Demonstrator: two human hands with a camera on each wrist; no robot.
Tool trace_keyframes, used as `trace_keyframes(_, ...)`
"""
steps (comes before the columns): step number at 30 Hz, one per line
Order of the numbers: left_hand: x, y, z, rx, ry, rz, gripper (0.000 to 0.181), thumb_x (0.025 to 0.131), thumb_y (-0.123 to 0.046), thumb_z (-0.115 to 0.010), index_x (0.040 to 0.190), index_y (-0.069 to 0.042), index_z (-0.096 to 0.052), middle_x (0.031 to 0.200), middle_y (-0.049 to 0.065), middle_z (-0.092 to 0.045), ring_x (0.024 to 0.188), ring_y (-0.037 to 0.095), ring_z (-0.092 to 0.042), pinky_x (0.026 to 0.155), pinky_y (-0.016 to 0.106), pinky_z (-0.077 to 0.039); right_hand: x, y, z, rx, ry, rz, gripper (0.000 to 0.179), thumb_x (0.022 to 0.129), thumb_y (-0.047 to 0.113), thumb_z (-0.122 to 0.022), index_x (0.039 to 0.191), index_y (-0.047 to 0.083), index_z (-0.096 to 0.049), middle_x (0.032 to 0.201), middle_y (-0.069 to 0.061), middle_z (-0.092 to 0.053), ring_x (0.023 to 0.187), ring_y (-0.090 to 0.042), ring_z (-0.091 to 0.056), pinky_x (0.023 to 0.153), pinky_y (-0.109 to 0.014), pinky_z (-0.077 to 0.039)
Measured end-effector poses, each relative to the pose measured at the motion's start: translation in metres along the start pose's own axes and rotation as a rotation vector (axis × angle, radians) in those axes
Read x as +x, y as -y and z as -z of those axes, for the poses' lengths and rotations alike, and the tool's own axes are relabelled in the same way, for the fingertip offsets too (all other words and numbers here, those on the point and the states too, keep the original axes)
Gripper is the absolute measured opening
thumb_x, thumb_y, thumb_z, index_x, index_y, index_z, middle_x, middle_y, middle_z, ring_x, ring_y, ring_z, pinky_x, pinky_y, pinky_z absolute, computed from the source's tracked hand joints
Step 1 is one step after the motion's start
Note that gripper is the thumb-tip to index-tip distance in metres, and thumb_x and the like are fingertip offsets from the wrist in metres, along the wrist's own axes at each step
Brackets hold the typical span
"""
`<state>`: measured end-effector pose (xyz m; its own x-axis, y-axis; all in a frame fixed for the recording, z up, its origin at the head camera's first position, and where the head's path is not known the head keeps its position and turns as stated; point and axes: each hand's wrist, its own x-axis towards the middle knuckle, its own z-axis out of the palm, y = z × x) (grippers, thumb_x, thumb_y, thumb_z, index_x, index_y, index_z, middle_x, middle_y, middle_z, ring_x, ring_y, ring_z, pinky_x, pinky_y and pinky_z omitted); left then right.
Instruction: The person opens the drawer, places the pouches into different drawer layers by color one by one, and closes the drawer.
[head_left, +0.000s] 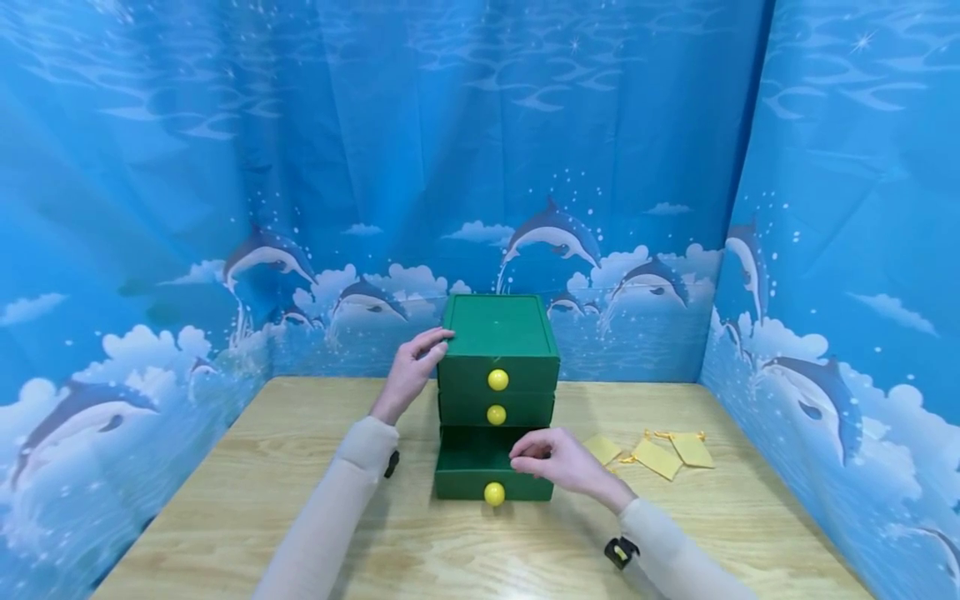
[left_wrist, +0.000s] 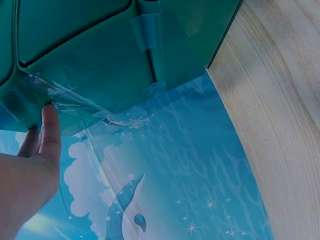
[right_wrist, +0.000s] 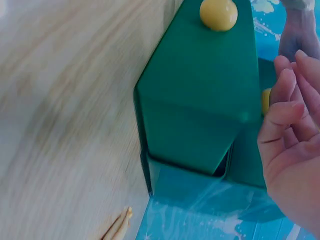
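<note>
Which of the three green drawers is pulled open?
The bottom drawer: it juts out toward the head camera, with its inside visible behind the front panel, while the top drawer and middle drawer sit closed above it.

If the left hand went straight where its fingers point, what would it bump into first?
The green drawer box. The left hand seems to be touching its left edge, though depth is hard to judge.

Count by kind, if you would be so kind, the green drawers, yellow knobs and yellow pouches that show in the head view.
Green drawers: 3
Yellow knobs: 3
Yellow pouches: 3
Total: 9
</note>
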<state>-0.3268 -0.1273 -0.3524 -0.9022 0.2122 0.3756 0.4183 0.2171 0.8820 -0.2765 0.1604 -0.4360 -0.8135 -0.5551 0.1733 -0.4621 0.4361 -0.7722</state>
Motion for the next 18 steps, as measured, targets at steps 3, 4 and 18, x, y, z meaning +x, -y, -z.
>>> trace_keyframes(3, 0.0, 0.001, 0.0, -0.002, -0.001, -0.006, 0.04, 0.104, -0.026, -0.05, 0.14, -0.008, -0.055, 0.157, 0.015, -0.035, 0.144, 0.032, -0.033, 0.115, 0.053, -0.032, 0.0, -0.005, 0.006, -0.045, -0.015, 0.001, 0.02, 0.092, 0.032, -0.069, 0.101, 0.014, -0.075, 0.087, 0.006, -0.071, 0.075, -0.008, -0.06, 0.062, -0.025, -0.05)
trace_keyframes(4, 0.0, 0.001, 0.0, -0.004, -0.001, -0.007, 0.04, 0.104, -0.026, -0.05, 0.14, -0.008, -0.055, 0.157, 0.015, -0.035, 0.144, 0.032, -0.033, 0.115, 0.053, -0.032, 0.0, -0.007, 0.009, -0.058, -0.024, 0.0, 0.02, 0.092, 0.032, -0.069, 0.101, 0.015, -0.075, 0.087, 0.007, -0.071, 0.077, -0.008, -0.06, 0.062, -0.025, -0.049)
trace_keyframes(18, -0.001, -0.001, 0.0, -0.001, -0.005, -0.021, 0.041, 0.104, -0.025, -0.049, 0.14, -0.006, -0.054, 0.156, 0.016, -0.035, 0.144, 0.033, -0.033, 0.115, 0.054, -0.032, 0.001, -0.032, 0.038, -0.064, -0.1, -0.017, 0.017, 0.091, 0.027, -0.071, 0.097, 0.012, -0.075, 0.083, -0.002, -0.072, 0.072, -0.009, -0.061, 0.055, -0.026, -0.05)
